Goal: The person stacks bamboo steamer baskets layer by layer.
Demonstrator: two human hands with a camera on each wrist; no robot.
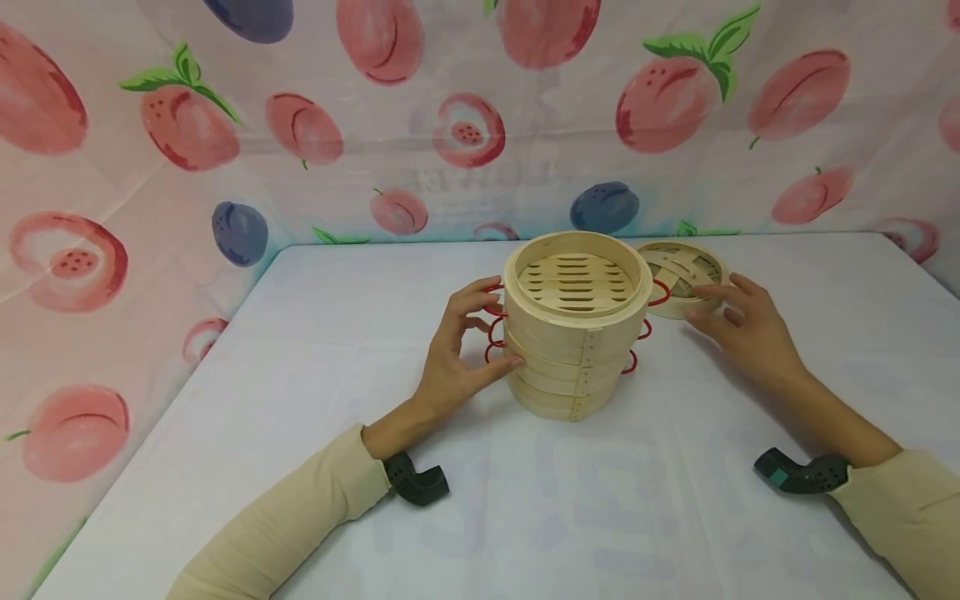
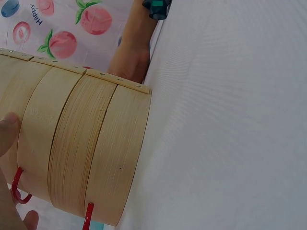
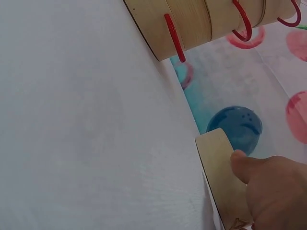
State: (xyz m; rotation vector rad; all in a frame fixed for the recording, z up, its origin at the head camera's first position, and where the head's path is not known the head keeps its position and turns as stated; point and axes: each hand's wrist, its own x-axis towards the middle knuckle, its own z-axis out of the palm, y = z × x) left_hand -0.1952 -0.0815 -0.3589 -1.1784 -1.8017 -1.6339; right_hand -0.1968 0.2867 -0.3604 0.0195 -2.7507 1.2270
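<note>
A stacked round bamboo steamer (image 1: 573, 358) with red loop handles stands upright on the table, its slatted top tier uncovered. My left hand (image 1: 457, 354) holds its left side, thumb on the front wall and fingers by the red handles. In the left wrist view, the thumb (image 2: 7, 134) touches the bamboo wall. Behind and to the right lies the woven steamer lid (image 1: 678, 258), flat on the table. My right hand (image 1: 750, 329) grips its near right edge. The right wrist view shows the thumb (image 3: 242, 165) against the lid's rim (image 3: 218, 163); the other fingertips are mostly hidden there.
A white cloth covers the table (image 1: 525, 517). Behind it and along the left hangs a fruit-print curtain (image 1: 315, 192), close to the lid. A dark curved device (image 1: 416, 482) sits at the left wrist, and another dark device (image 1: 802, 472) at the right.
</note>
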